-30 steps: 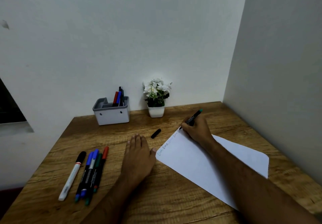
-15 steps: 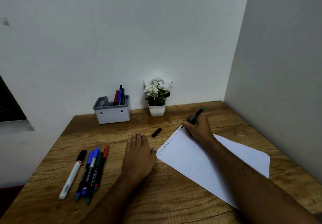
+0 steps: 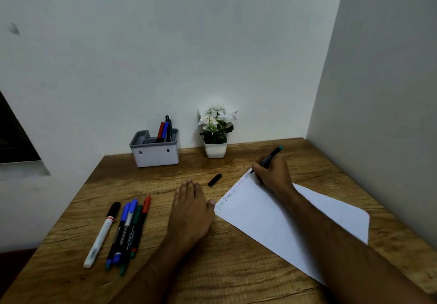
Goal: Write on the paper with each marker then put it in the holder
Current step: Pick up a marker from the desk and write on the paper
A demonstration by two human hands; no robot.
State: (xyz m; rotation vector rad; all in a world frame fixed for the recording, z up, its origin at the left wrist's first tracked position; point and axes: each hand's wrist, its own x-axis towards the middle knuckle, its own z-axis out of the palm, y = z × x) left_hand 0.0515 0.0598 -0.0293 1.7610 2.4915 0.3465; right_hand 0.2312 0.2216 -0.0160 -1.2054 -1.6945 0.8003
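Writing along the far edge of the paper (image 3: 272,218) is too small to read. Right hand (image 3: 272,176) grips one teal-ended marker (image 3: 270,156), its tip on that edge. Left hand (image 3: 191,209) lies flat, fingers spread, beside the paper. Five markers (image 3: 125,228) lie left; the holder (image 3: 155,150) has about three. One cap (image 3: 214,179) lies loose.

I see my right hand (image 3: 272,176) holding a green-ended marker (image 3: 269,158), its tip on the far corner of the paper (image 3: 272,218). My left hand (image 3: 191,211) lies flat on the table (image 3: 224,268), thumb touching the paper's edge. A black cap (image 3: 214,179) lies near. More markers (image 3: 125,230) lie left. The holder (image 3: 155,148) has some pens.
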